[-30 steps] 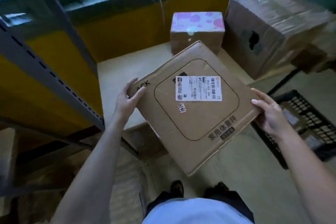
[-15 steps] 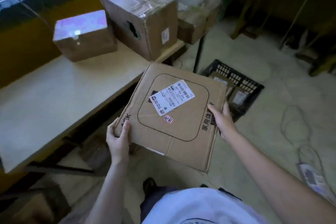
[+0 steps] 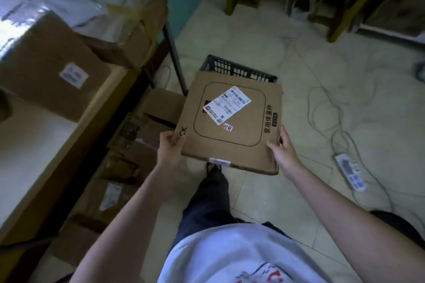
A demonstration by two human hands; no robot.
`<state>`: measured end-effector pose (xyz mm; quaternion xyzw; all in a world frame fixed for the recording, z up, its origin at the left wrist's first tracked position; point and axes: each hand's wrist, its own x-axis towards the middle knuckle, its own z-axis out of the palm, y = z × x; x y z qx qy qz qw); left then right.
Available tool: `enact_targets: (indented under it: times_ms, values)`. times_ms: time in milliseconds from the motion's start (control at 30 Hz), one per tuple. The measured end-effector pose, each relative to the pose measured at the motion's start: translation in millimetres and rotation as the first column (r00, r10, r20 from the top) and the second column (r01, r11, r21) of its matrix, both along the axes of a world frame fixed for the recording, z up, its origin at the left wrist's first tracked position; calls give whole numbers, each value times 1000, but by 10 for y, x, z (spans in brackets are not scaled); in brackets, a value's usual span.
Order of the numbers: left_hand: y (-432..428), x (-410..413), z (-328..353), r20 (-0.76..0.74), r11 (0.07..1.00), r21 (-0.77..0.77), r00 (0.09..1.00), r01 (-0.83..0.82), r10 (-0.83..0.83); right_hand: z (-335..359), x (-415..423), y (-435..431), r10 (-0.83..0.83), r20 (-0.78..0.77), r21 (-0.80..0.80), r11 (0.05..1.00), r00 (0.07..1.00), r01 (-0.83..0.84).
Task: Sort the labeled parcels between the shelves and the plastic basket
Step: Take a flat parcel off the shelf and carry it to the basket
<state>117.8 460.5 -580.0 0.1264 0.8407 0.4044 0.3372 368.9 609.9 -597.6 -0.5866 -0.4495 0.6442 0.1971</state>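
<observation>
Head view: the person stands over the floor beside the shelf, looking down at a flat parcel (image 3: 232, 122) carried out in front of the body.
Parcel: flat brown carton, white shipping label (image 3: 227, 105) and a small red sticker facing up, held roughly level above the black plastic basket (image 3: 236, 69), whose far rim shows past the carton's far edge.
Left hand (image 3: 171, 148): grasping the near left corner, thumb on top.
Right hand (image 3: 284, 150): clamped on the near right edge, fingers along the side.
Just changed: half a second ago the carton hung beside the shelf edge with the basket off to its right; now it covers most of the basket.
Against the second-old frame: then the label was being read facing the shelf and window; the body has since turned away and one leg is stepping forward.
Meaning for the task: my guess is this parcel has been judged a basket item, with the lowering and release not yet done.
Shelf (image 3: 76, 122): taped boxes (image 3: 53, 66) sit on top, untouched; more cartons lie beneath it.
Floor: a power strip (image 3: 350, 171) and loose cable lie right of the basket, clear of the feet.
</observation>
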Motion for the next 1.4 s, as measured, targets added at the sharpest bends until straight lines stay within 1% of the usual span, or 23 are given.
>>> enact_targets:
  times_ms: [100, 167, 233, 300, 400, 467, 567, 633, 700, 767, 833, 967, 1000, 1067, 1133, 1200, 1300, 1333, 1367, 1400]
  values:
    - [665, -286, -243, 60, 969, -113, 974, 222, -216, -163, -96, 439, -36, 64, 8, 999, 997, 36]
    - [1073, -451, -376, 112, 912, -185, 930, 366, -350, -283, -198, 696, -77, 99, -8, 997, 992, 78]
    - [1471, -585, -520, 159, 869, -208, 892, 449, -423, -401, -314, 961, -112, 119, -29, 993, 987, 116]
    - [1860, -738, -679, 192, 860, -211, 882, 466, -431, -561, -449, 1247, -137, 130, -74, 986, 982, 147]
    - [2397, -991, -943, 258, 848, -268, 882, 457, -394, -864, -667, 1704, -115, 144, -147, 980, 983, 136]
    - [2719, -1096, -1137, 243, 844, -301, 891, 444, -382, -1072, -786, 2005, -96, 164, -171, 977, 982, 124]
    - [3095, -1199, -1408, 261, 832, -352, 898, 430, -354, -1393, -924, 2403, -24, 172, -219, 974, 985, 62]
    - [3324, -1302, -1663, 319, 808, -353, 872, 473, -371, -1693, -996, 2670, 46, 175, -253, 968, 983, 0]
    - [3584, -1383, -2002, 349, 825, -345, 877, 448, -331, -2060, -1075, 2929, 93, 195, -269, 962, 976, -38]
    - [3812, -1426, -2377, 302, 845, -366, 909, 390, -288, -2454, -1173, 3137, 107, 239, -276, 960, 965, -38]
    - [4008, -1487, -2793, 234, 844, -356, 913, 401, -335, -2882, -1311, 3316, 107, 247, -276, 961, 963, -36]
    - [4269, -1775, -3692, 128, 772, -397, 863, 496, -489, -3763, -1626, 3576, 17, 215, -282, 958, 977, 45]
    - [4311, -1861, -3882, 119, 747, -430, 852, 506, -509, -3950, -1723, 3607, -14, 207, -292, 953, 978, 75]
    - [4345, -2023, -4215, 109, 724, -502, 865, 474, -490, -4294, -1944, 3638, -37, 201, -307, 947, 979, 99]
    - [4370, -2153, -4442, 84, 703, -561, 875, 438, -478, -4569, -2183, 3631, 2, 225, -328, 942, 974, 73]
    - [4425, -2249, -4589, 58, 669, -604, 861, 433, -506, -4748, -2400, 3614, 28, 214, -368, 928, 976, 54]
    - [4459, -2275, -4770, 41, 616, -680, 860, 397, -508, -4927, -2611, 3609, -48, 138, -492, 864, 989, 110]
    - [4437, -2236, -4808, 21, 609, -695, 858, 382, -514, -4984, -2635, 3621, -53, 127, -515, 850, 991, 111]
    - [4413, -2187, -4838, -12, 622, -689, 852, 373, -524, -5046, -2646, 3634, -50, 118, -530, 841, 992, 105]
    - [4388, -2137, -4861, -35, 626, -674, 830, 392, -557, -5103, -2652, 3649, -31, 129, -538, 837, 991, 96]
